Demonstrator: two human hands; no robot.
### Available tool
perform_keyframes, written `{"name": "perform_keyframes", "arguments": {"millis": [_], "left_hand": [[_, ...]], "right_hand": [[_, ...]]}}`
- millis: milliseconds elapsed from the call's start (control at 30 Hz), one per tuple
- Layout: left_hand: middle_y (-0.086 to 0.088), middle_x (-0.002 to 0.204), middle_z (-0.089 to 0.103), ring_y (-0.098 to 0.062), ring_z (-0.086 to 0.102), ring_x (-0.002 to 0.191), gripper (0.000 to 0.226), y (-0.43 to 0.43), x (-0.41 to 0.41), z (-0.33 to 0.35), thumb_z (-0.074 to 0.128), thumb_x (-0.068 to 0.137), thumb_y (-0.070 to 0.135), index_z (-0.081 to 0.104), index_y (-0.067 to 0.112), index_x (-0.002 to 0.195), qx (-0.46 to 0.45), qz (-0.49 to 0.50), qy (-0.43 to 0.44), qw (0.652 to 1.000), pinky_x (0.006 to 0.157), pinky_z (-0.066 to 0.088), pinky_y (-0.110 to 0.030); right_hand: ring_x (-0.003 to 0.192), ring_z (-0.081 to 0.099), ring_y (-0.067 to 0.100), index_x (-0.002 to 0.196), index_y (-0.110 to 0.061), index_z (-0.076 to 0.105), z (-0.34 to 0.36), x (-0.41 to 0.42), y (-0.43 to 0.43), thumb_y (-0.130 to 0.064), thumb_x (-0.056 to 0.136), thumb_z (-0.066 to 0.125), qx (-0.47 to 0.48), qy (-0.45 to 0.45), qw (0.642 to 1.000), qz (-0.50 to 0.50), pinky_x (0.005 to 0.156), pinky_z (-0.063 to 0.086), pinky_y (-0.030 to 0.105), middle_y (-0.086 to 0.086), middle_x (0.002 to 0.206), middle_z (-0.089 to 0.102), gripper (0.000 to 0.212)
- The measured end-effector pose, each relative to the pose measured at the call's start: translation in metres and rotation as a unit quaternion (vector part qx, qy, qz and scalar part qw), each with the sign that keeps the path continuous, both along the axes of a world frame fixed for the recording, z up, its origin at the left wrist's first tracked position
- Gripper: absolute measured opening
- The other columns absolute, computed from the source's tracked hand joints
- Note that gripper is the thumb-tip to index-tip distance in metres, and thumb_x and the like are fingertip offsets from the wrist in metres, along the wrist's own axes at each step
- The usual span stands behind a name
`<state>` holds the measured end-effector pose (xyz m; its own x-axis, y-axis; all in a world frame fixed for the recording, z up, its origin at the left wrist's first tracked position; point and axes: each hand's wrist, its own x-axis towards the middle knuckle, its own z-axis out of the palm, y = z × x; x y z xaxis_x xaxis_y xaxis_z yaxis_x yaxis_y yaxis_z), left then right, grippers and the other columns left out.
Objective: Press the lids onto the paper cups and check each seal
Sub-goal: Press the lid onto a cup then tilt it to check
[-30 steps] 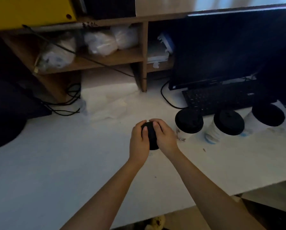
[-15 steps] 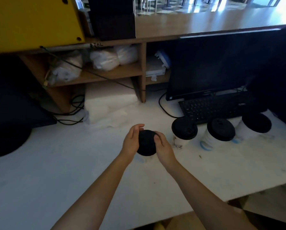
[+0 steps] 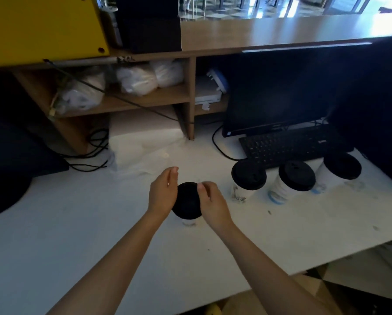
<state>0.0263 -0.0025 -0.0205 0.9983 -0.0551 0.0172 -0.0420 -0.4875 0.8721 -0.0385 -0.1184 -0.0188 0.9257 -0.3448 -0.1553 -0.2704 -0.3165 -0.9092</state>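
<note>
A white paper cup (image 3: 189,221) with a black lid (image 3: 187,202) stands on the white table (image 3: 99,223) in front of me. My left hand (image 3: 163,192) lies against the lid's left side, fingers straight and lifted past the rim. On the lid's right side my right hand (image 3: 211,203) curls its fingertips on the upper rim. Three more lidded cups stand in a row to the right: the first (image 3: 248,178), the second (image 3: 296,178), the third (image 3: 340,167).
A black keyboard (image 3: 290,148) and dark monitor (image 3: 276,92) sit behind the cups. Wooden shelves (image 3: 145,98) with white bags and cables line the back. A dark round object (image 3: 1,194) lies far left. The table's front edge (image 3: 326,264) runs at lower right.
Both hands had covered the lid and pressed it. They have since spread to its sides, the left hand's fingers straightening and lifting off. The view tilted up.
</note>
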Motion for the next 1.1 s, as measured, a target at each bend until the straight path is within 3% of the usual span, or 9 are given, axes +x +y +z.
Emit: {"name": "perform_keyframes", "arguments": {"millis": [133, 333, 567, 667, 733, 833, 933, 1000, 1100], "left_hand": [[-0.005, 0.131, 0.056, -0.018, 0.051, 0.118, 0.04, -0.015, -0.021, -0.013, 0.027, 0.101, 0.029, 0.05, 0.014, 0.131, 0.041, -0.022, 0.036, 0.998, 0.09, 0.031, -0.019], [-0.009, 0.117, 0.061, -0.011, 0.051, 0.095, 0.037, -0.017, -0.022, -0.017, 0.026, 0.101, 0.022, 0.058, 0.012, 0.117, 0.054, -0.029, -0.001, 0.998, 0.08, 0.034, -0.018], [-0.009, 0.122, 0.059, -0.019, 0.054, 0.111, 0.037, -0.013, -0.018, -0.014, 0.027, 0.101, 0.023, 0.057, 0.012, 0.12, 0.049, -0.072, 0.011, 0.996, 0.093, 0.04, -0.025], [-0.008, 0.132, 0.054, -0.019, 0.048, 0.123, 0.038, -0.01, -0.011, -0.009, 0.027, 0.102, 0.023, 0.051, 0.013, 0.13, 0.026, -0.125, 0.046, 0.991, 0.102, 0.032, -0.023], [-0.009, 0.132, 0.054, -0.02, 0.048, 0.122, 0.038, -0.009, -0.006, -0.004, 0.028, 0.102, 0.023, 0.052, 0.012, 0.129, 0.017, -0.147, 0.041, 0.988, 0.101, 0.032, -0.022], [-0.012, 0.127, 0.058, -0.025, 0.049, 0.12, 0.035, -0.003, 0.006, 0.001, 0.034, 0.101, 0.021, 0.056, 0.008, 0.125, 0.091, -0.195, -0.031, 0.976, 0.1, 0.034, -0.026], [-0.008, 0.122, 0.06, -0.024, 0.044, 0.12, 0.034, 0.001, 0.014, 0.009, 0.044, 0.097, 0.03, 0.059, 0.012, 0.121, 0.192, -0.224, -0.098, 0.95, 0.097, 0.034, -0.03], [-0.007, 0.122, 0.059, -0.023, 0.043, 0.12, 0.037, 0.001, 0.017, 0.014, 0.046, 0.095, 0.036, 0.059, 0.015, 0.122, 0.275, -0.244, -0.142, 0.919, 0.094, 0.036, -0.033], [-0.005, 0.128, 0.056, -0.021, 0.04, 0.124, 0.043, -0.007, 0.015, 0.02, 0.039, 0.096, 0.044, 0.056, 0.018, 0.126, 0.36, -0.251, -0.158, 0.884, 0.096, 0.032, -0.037]], "right_hand": [[0.09, 0.059, 0.019, 0.105, -0.008, 0.061, -0.002, 0.021, 0.003, -0.024, 0.1, 0.037, -0.063, -0.029, 0.994, 0.087, 0.071, 0.035, 0.019, 0.009, 0.101, 0.066, 0.03], [0.091, 0.06, 0.014, 0.105, -0.01, 0.063, -0.012, 0.021, 0.002, -0.021, 0.098, 0.043, -0.024, -0.061, 0.996, 0.068, 0.082, 0.044, 0.021, 0.005, 0.103, 0.067, 0.024], [0.092, 0.061, 0.014, 0.104, -0.011, 0.064, -0.012, 0.019, 0.005, -0.021, 0.098, 0.043, 0.007, -0.068, 0.997, 0.047, 0.083, 0.046, 0.024, 0.002, 0.099, 0.067, 0.024], [0.091, 0.059, 0.014, 0.103, -0.017, 0.061, -0.01, 0.013, 0.008, -0.023, 0.1, 0.036, 0.035, -0.054, 0.998, 0.005, 0.079, 0.043, 0.024, 0.002, 0.1, 0.065, 0.025], [0.102, 0.057, 0.014, 0.11, -0.021, 0.057, -0.011, 0.005, 0.009, -0.028, 0.102, 0.031, 0.07, -0.039, 0.997, -0.002, 0.086, 0.042, 0.023, -0.001, 0.11, 0.061, 0.029], [0.122, 0.043, 0.002, 0.139, -0.023, 0.041, -0.018, -0.016, 0.01, -0.037, 0.101, 0.025, 0.102, -0.038, 0.994, 0.009, 0.096, 0.034, 0.007, -0.013, 0.132, 0.045, 0.044], [0.124, 0.035, -0.011, 0.142, -0.031, 0.033, -0.031, -0.035, 0.01, -0.04, 0.1, 0.025, 0.139, -0.053, 0.989, 0.006, 0.088, 0.025, -0.009, -0.025, 0.135, 0.037, 0.044], [0.123, 0.036, -0.013, 0.139, -0.036, 0.033, -0.041, -0.047, 0.007, -0.032, 0.101, 0.028, 0.139, -0.052, 0.989, 0.015, 0.091, 0.025, -0.007, -0.029, 0.133, 0.038, 0.038], [0.129, 0.041, 0.005, 0.14, -0.028, 0.032, -0.058, -0.057, -0.003, -0.01, 0.1, 0.037, 0.121, -0.02, 0.99, 0.075, 0.101, 0.031, 0.01, -0.016, 0.139, 0.041, 0.045]]}}
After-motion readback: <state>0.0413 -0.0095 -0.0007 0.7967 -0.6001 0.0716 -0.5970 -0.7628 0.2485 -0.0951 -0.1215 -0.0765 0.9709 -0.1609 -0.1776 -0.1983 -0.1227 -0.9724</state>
